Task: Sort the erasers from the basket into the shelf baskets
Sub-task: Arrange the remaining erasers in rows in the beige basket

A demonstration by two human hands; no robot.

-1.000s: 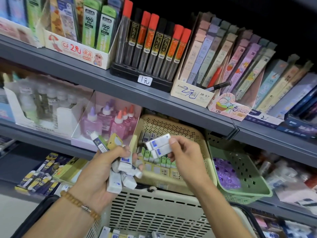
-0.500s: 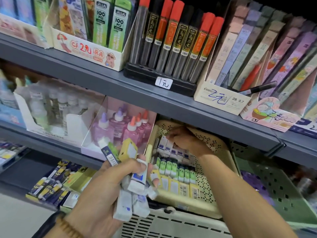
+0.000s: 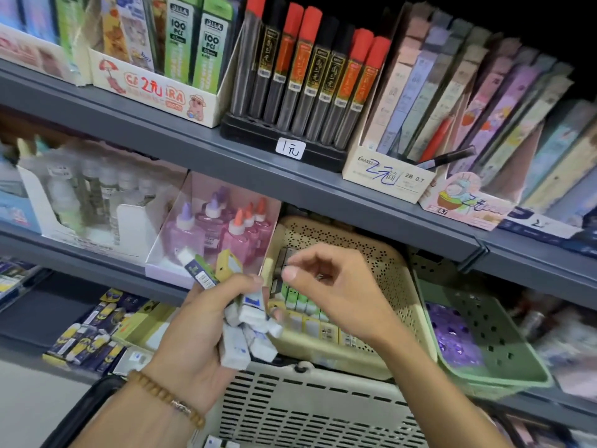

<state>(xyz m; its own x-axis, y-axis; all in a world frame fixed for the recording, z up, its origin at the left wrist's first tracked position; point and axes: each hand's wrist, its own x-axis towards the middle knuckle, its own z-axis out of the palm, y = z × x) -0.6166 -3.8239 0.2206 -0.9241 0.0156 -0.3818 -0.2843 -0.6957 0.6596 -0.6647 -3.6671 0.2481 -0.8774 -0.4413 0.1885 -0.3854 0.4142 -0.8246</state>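
Erasers (image 3: 245, 331) are bunching in the left hand (image 3: 197, 344), its grip curling round them before the beige shelf basket (image 3: 397, 286). Right hand (image 3: 336, 292) is hovering just beside, fingers loosely curled, seemingly holding nothing.

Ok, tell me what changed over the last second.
The right hand carried two white erasers into the beige shelf basket, let them go, and has drawn back out empty toward the left hand. The left hand keeps gripping its bunch of erasers.

Left hand (image 3: 206, 321) clenched, fingers curled upward; right hand (image 3: 336, 292) empty, fingers loosely bent, thumb extended leftward.
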